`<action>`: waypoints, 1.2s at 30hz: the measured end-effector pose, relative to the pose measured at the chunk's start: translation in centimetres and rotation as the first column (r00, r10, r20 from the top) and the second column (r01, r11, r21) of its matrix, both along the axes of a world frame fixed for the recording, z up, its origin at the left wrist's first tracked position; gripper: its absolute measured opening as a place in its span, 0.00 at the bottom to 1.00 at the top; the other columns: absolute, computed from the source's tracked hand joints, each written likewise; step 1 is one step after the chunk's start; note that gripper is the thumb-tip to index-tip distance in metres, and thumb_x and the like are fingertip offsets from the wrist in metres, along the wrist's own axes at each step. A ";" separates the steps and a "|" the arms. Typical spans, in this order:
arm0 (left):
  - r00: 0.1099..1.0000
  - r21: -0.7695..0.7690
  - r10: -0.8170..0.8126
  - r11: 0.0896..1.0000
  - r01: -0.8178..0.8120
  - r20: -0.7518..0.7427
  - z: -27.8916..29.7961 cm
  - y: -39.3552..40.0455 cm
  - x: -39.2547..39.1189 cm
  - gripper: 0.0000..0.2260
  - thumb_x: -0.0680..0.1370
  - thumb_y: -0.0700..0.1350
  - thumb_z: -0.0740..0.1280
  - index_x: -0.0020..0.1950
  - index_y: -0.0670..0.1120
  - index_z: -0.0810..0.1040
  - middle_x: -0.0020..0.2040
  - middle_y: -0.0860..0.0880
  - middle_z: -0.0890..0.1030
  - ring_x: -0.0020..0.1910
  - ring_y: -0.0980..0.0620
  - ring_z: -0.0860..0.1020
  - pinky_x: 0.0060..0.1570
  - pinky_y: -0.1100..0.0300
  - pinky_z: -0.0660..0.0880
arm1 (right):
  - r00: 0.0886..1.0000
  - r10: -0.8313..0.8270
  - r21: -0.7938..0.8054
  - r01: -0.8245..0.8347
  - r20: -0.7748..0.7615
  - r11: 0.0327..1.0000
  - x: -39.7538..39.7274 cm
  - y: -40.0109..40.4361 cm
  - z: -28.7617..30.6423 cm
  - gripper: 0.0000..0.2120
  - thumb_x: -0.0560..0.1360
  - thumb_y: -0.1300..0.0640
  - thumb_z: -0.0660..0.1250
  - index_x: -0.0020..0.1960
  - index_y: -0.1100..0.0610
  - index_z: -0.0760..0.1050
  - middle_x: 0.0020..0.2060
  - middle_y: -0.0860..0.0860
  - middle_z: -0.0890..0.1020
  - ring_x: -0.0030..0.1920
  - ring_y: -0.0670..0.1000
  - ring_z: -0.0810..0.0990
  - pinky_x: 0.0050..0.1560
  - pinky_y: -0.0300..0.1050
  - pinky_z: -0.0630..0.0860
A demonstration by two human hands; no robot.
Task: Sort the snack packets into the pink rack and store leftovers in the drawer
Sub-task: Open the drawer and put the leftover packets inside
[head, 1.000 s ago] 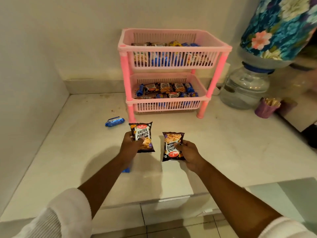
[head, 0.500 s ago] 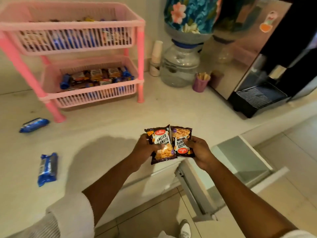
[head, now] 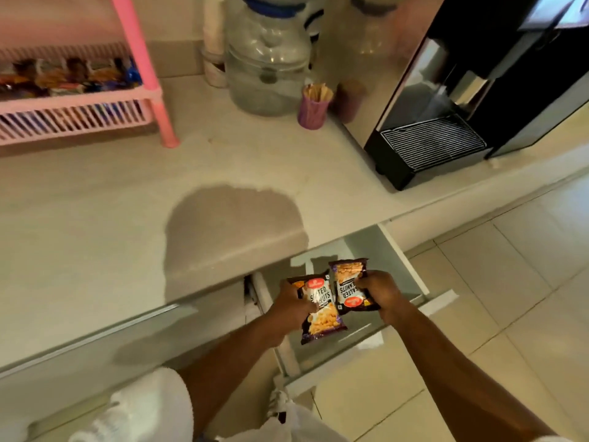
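My left hand (head: 288,306) grips an upright salted peanuts packet (head: 322,314). My right hand (head: 381,291) grips a second salted peanuts packet (head: 349,283), turned upside down. The two packets touch side by side, held above the open drawer (head: 398,260) under the counter edge. The pink rack (head: 134,59) stands at the far left of the counter; its lower shelf holds several snack packets (head: 67,76). The rack's top shelf is out of frame.
A clear water jar (head: 267,62) and a purple cup of sticks (head: 314,106) stand behind on the counter (head: 95,202). A black coffee machine (head: 478,90) fills the right. Tiled floor (head: 510,298) lies beyond the drawer.
My view swung right and down from the rack to the drawer. Both hands carried the packets off the counter, drew them together, and now hold them over the open drawer.
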State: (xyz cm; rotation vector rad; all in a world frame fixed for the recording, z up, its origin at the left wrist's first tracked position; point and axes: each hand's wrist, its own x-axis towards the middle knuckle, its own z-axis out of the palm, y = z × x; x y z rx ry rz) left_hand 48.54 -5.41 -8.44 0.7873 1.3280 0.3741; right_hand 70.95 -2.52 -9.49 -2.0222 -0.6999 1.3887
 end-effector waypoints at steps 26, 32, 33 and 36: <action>0.616 -0.234 -0.436 0.893 0.384 -0.655 -13.0 1.9 6.7 0.25 0.77 0.51 0.69 0.71 0.45 0.66 0.67 0.40 0.71 0.65 0.42 0.73 0.64 0.52 0.74 | 0.611 0.740 -0.490 -0.573 0.280 0.658 1.2 3.5 -12.3 0.16 0.80 0.61 0.61 0.68 0.62 0.69 0.65 0.60 0.76 0.64 0.58 0.76 0.62 0.48 0.74; 0.225 -0.279 -0.503 0.738 0.615 -0.834 -13.1 0.3 7.5 0.36 0.79 0.51 0.67 0.79 0.41 0.52 0.77 0.28 0.45 0.76 0.29 0.52 0.74 0.40 0.59 | 0.467 0.793 -0.519 -0.599 0.392 0.609 0.9 2.9 -12.5 0.24 0.76 0.60 0.69 0.68 0.60 0.65 0.64 0.60 0.72 0.63 0.61 0.76 0.61 0.55 0.76; 0.213 -0.248 -0.488 0.716 0.653 -0.847 -13.2 0.2 7.5 0.37 0.78 0.50 0.68 0.79 0.41 0.52 0.78 0.29 0.44 0.77 0.30 0.50 0.74 0.39 0.58 | 0.415 0.794 -0.521 -0.601 0.445 0.606 0.6 2.9 -12.3 0.28 0.74 0.60 0.71 0.69 0.59 0.64 0.64 0.59 0.70 0.62 0.61 0.75 0.59 0.56 0.78; 0.168 -0.265 -0.563 0.605 0.750 -0.809 -13.8 0.2 7.3 0.35 0.77 0.51 0.69 0.78 0.41 0.57 0.78 0.35 0.55 0.76 0.34 0.57 0.74 0.39 0.58 | 0.283 0.815 -0.522 -0.652 0.505 0.550 0.1 3.1 -12.2 0.29 0.73 0.62 0.71 0.70 0.59 0.64 0.64 0.59 0.69 0.61 0.60 0.75 0.52 0.55 0.79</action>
